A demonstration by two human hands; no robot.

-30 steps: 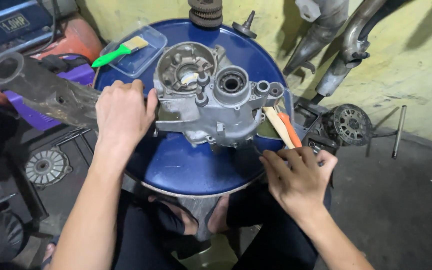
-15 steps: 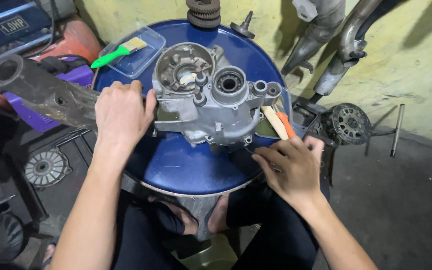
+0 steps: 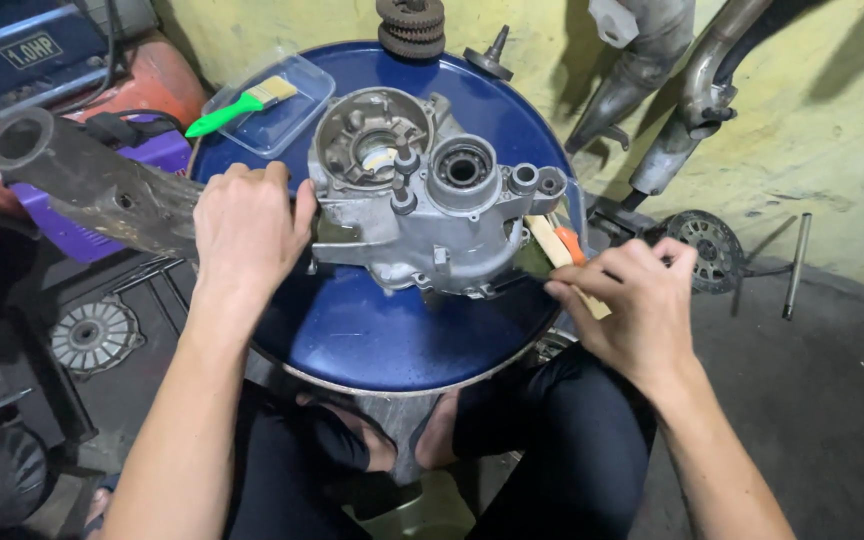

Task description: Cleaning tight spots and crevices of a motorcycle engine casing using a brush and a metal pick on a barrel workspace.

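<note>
Fingers, left hand: curled together, pressed against the left edge of the engine case; whether they grip it or only brace it I cannot tell.
Fingers, right hand: pinched shut on a wooden stick whose far end lies against the right side of the engine case.
Engine case: grey metal, flat on the round blue drum top, between both hands.
Orange handle: just beside the wooden stick.
Plastic tray: clear, at the drum's far left, holding a green brush.
Rusty pipe: left of the drum, near the left hand.
Sprocket: on the floor, right.
</note>
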